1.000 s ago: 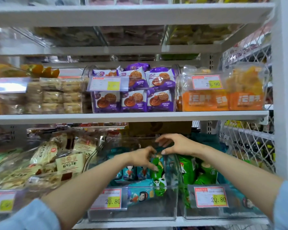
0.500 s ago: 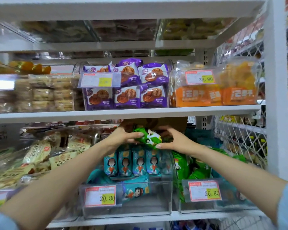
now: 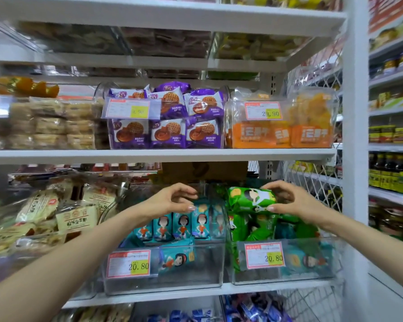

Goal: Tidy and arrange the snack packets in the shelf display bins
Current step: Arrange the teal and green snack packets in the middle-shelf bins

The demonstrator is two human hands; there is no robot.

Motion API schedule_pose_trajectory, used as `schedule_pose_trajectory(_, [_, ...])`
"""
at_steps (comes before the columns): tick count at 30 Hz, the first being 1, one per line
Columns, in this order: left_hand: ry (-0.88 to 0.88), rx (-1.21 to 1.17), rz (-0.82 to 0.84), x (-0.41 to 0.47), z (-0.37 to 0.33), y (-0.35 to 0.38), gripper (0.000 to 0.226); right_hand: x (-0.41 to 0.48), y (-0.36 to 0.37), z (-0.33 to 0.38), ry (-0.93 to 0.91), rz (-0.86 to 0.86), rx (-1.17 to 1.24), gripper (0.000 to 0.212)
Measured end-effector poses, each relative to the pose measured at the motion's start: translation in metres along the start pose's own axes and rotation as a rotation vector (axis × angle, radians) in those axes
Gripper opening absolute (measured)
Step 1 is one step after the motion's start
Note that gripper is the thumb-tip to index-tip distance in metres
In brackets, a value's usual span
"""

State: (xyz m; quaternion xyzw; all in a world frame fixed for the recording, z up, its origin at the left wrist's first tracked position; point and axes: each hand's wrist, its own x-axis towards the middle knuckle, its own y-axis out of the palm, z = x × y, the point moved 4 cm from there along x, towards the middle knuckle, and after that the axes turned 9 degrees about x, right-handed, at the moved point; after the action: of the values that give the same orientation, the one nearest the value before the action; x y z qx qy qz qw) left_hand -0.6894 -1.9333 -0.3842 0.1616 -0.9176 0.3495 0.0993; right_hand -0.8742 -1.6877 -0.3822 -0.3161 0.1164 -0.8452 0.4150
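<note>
Here, right hand (image 3: pixel 296 203) grips green packet (image 3: pixel 249 198) above the 20.80 tag (image 3: pixel 264 255).

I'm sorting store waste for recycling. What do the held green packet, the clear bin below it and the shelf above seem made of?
Green snack packet: thin glossy plastic film, probably; it shows crinkles and highlights in the right hand. Display bin: rigid clear plastic, perhaps acrylic; packets show through its smooth walls. Shelf: likely white-painted metal, smooth and matte; uncertain.
</note>
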Motion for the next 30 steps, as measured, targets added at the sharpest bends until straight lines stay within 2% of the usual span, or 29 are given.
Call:
schedule_pose_trajectory(5, [0.017,0.088,-0.009,0.004,-0.004,0.013,0.033,-0.031,-0.036,-0.023,0.118,0.064,-0.275,0.047])
schedule_pose_trajectory(8, [0.030,0.126,-0.017,0.006,-0.008,0.020,0.034,-0.038,-0.043,-0.023,0.146,0.099,-0.313,0.048])
schedule_pose_trajectory(11, [0.054,0.137,-0.016,0.007,-0.016,0.026,0.034,-0.039,-0.044,-0.018,0.121,0.076,-0.297,0.066])
schedule_pose_trajectory(14, [0.060,0.152,-0.007,0.006,-0.020,0.029,0.033,-0.039,-0.033,-0.008,0.057,0.034,-0.311,0.039])
schedule_pose_trajectory(16, [0.066,0.192,-0.004,0.004,-0.019,0.025,0.030,-0.037,-0.022,0.001,-0.009,0.004,-0.317,0.033])
schedule_pose_trajectory(20, [0.033,0.218,0.011,-0.007,-0.010,0.001,0.025,-0.027,0.008,0.019,-0.137,0.003,-0.313,0.030])
schedule_pose_trajectory(23, [-0.009,0.211,0.015,-0.021,-0.002,-0.019,0.033,-0.016,0.037,0.034,-0.222,0.037,-0.284,0.031])
schedule_pose_trajectory(25, [-0.047,0.254,0.036,-0.027,0.005,-0.030,0.026,-0.006,0.056,0.046,-0.280,0.051,-0.262,0.028])
schedule_pose_trajectory(30, [-0.149,0.435,0.174,-0.028,0.026,-0.034,0.022,0.032,0.096,0.065,-0.296,0.168,-0.222,0.024])
